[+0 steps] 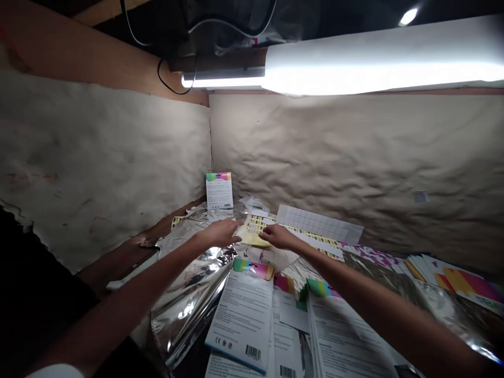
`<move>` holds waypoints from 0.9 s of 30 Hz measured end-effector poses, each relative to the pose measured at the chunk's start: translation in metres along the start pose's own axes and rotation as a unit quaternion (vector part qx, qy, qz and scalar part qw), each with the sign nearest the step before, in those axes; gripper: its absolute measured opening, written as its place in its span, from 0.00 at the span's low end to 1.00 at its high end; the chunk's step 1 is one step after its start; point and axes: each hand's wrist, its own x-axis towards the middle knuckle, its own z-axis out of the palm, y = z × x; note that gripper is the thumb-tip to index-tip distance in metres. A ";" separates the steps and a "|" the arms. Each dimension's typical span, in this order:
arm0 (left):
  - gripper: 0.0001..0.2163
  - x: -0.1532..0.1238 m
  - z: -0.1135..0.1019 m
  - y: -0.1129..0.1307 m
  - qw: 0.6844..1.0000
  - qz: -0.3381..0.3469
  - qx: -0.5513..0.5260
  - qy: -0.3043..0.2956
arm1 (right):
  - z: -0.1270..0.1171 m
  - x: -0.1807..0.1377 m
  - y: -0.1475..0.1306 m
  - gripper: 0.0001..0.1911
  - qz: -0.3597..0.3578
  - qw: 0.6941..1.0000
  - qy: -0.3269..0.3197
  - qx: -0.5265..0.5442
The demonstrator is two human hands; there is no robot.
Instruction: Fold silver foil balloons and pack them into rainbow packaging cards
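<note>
Left hand (222,232): fingers extended, thumb held apart, at the left edge of a yellow sheet (252,237); contact grip unclear. Right hand (280,236): fingers curled, thumb side toward the same sheet — cannot tell whether either hand pinches it. The yellow sheet lies between the two hands. Behind it and to the right, a long strip of yellow-and-black labels (334,243), partly covered by white paper; a white gridded sheet (318,223) leans near the back wall. Crinkled silver foil (185,273) spreads beneath and left of the left hand. Nearer the wearer, a printed packet (242,312) with barcode lies atop others; right of it, a packet stack (344,331) under the right forearm. A further upright packet (219,191) stands in the corner — lit tube lamp (226,82) overhead.
</note>
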 end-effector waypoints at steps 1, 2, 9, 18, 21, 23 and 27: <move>0.31 0.012 0.012 -0.008 1.000 -0.006 -0.001 0.012 | 0.014 0.018 -0.004 0.11 0.013 1.000 0.008 -0.005; 0.35 0.019 0.025 -0.016 1.000 -0.009 -0.003 0.022 | 0.028 0.032 -0.007 0.11 0.023 1.000 0.014 -0.009; 0.27 0.011 0.087 -0.060 0.994 0.002 -0.042 0.096 | 0.067 0.070 0.002 0.07 -0.062 0.998 -0.012 0.022; 0.11 0.011 0.076 -0.081 0.981 0.122 -0.141 0.044 | 0.053 0.115 0.043 0.13 0.001 1.000 -0.007 0.001; 0.12 0.009 0.075 -0.083 0.981 0.109 -0.155 0.051 | 0.067 0.123 0.033 0.10 0.024 0.999 -0.037 -0.030; 0.12 0.008 0.074 -0.081 0.980 0.079 -0.166 0.075 | 0.076 0.129 0.021 0.12 0.039 0.996 -0.056 -0.054; 0.08 0.009 0.072 -0.080 0.973 0.021 -0.190 0.131 | 0.084 0.140 0.002 0.12 0.069 0.990 -0.080 -0.094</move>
